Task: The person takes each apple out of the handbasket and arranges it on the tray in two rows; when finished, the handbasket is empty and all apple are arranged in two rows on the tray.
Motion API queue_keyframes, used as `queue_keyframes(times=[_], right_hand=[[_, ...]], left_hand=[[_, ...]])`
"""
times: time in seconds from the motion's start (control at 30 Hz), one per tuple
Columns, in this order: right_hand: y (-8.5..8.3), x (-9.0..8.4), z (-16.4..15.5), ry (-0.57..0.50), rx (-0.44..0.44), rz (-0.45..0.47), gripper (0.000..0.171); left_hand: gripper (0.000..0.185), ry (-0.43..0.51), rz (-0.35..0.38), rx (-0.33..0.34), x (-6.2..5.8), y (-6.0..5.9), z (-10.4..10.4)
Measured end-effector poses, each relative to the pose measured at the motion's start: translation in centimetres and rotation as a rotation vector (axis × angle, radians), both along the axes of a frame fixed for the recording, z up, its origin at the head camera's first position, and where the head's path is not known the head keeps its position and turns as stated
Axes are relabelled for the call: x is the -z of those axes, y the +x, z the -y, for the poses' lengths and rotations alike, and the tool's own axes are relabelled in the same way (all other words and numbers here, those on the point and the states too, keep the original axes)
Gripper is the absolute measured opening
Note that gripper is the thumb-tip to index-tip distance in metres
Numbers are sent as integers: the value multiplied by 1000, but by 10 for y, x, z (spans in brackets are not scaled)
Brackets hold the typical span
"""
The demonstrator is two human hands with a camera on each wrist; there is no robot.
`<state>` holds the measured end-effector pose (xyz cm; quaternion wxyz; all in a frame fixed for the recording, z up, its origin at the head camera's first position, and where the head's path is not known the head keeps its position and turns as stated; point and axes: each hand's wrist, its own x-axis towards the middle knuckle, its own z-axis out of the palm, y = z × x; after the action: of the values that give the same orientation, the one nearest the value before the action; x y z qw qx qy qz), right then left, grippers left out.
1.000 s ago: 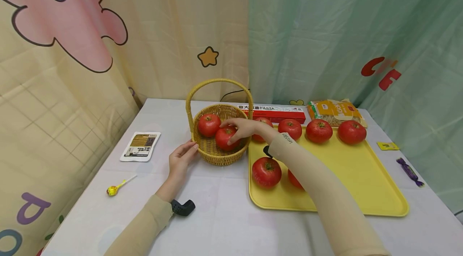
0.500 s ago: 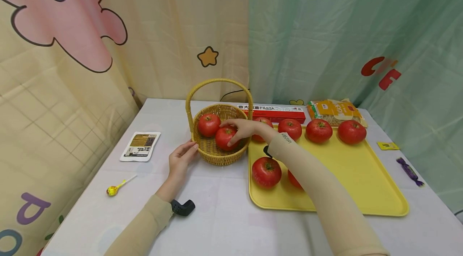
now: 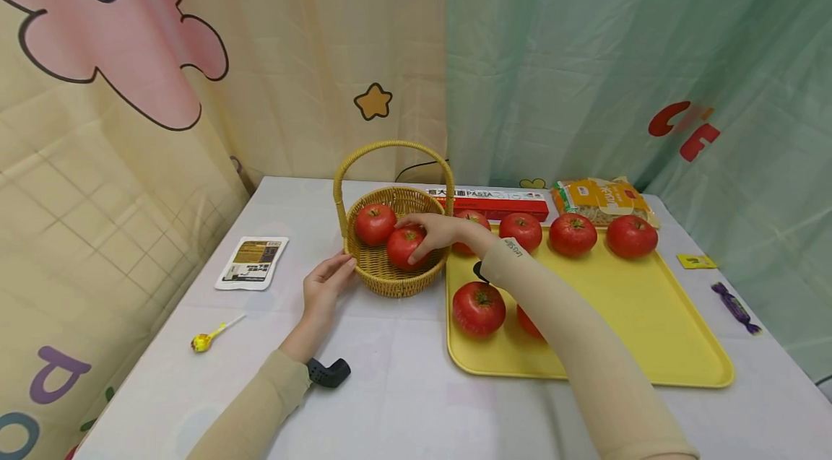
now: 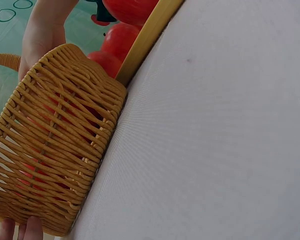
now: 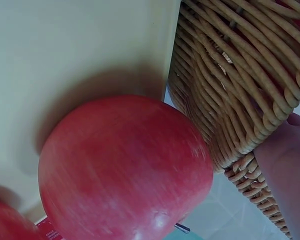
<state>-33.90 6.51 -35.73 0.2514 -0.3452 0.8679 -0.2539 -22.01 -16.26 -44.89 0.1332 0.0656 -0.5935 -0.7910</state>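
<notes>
A wicker basket (image 3: 398, 288) with a tall arched handle stands at the table's back middle. Two red apples lie inside: one at the left (image 3: 375, 224), another at the right (image 3: 404, 249). My right hand (image 3: 437, 230) reaches over the basket's right rim and grips the right-hand apple from above, thumb on the near side. My left hand (image 3: 325, 285) touches the basket's outer left wall with its fingertips. In the left wrist view those fingertips (image 4: 34, 227) press on the weave. A large apple (image 5: 125, 167) on the tray fills much of the right wrist view.
Right of the basket lies a yellow tray (image 3: 650, 330) with several red apples. Behind it are a red pasta box (image 3: 503, 209) and an orange-yellow food bag (image 3: 604, 201). A white packet (image 3: 252, 263) and a lollipop (image 3: 203, 341) lie left; a yellow packet (image 3: 697, 261) and purple candy (image 3: 736, 308) right.
</notes>
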Motion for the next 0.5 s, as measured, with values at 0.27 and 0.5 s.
queue_keyframes(times=[0.27,0.5], right_hand=[[1,0,-3,1,-42,-41,66],[13,-19,-20,-95,-21,-67,64]], left_hand=[[19,8,3,-3,0,-1,0],[32,4,4,0,1,-2,0]])
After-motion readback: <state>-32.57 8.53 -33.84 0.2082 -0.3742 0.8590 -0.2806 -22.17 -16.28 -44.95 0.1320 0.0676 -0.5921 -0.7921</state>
